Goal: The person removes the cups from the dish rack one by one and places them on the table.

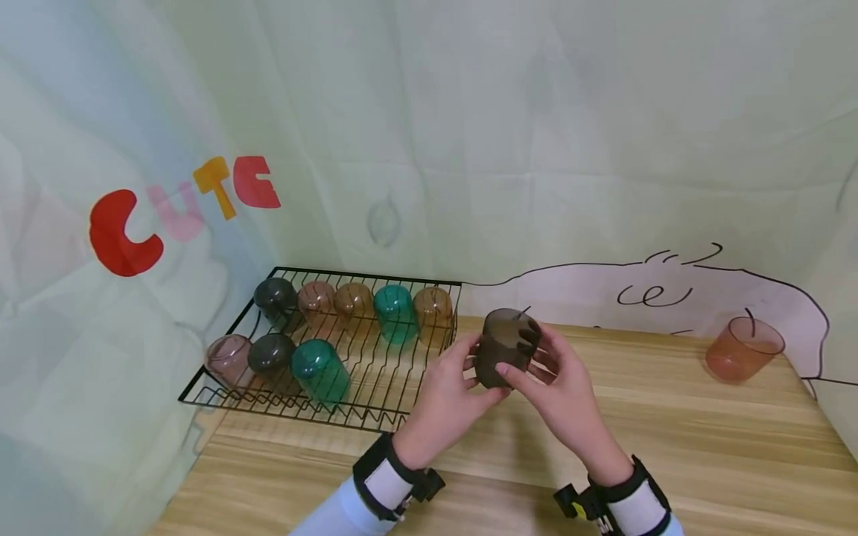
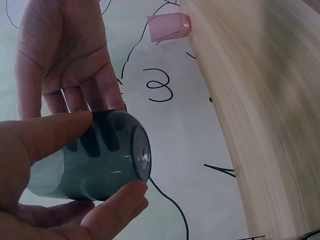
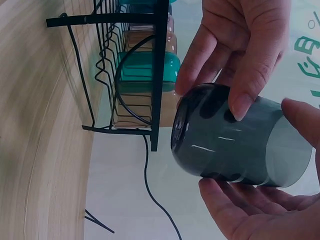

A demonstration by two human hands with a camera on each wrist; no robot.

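Observation:
Both hands hold a smoky grey see-through cup (image 1: 499, 344) above the table, mouth up and tilted a little. My left hand (image 1: 442, 380) grips its left side, thumb and fingers spread round the wall, as the left wrist view also shows. From the right, my right hand (image 1: 566, 391) holds the same cup, its thumb across the near side and its fingers behind. Through the tinted wall (image 2: 107, 165) some fingers show as dark shapes. In the right wrist view the rounded base (image 3: 182, 135) points toward the table side.
Left of the hands, a black wire rack (image 1: 375, 387) carries two rows of upturned cups, among them a teal cup (image 1: 320, 371), a grey cup (image 1: 275, 298) and an amber cup (image 1: 433, 305). A pinkish-orange cup (image 1: 737, 361) stands upright at the wooden table's (image 1: 670, 432) far right, before a printed cloth (image 1: 536, 149).

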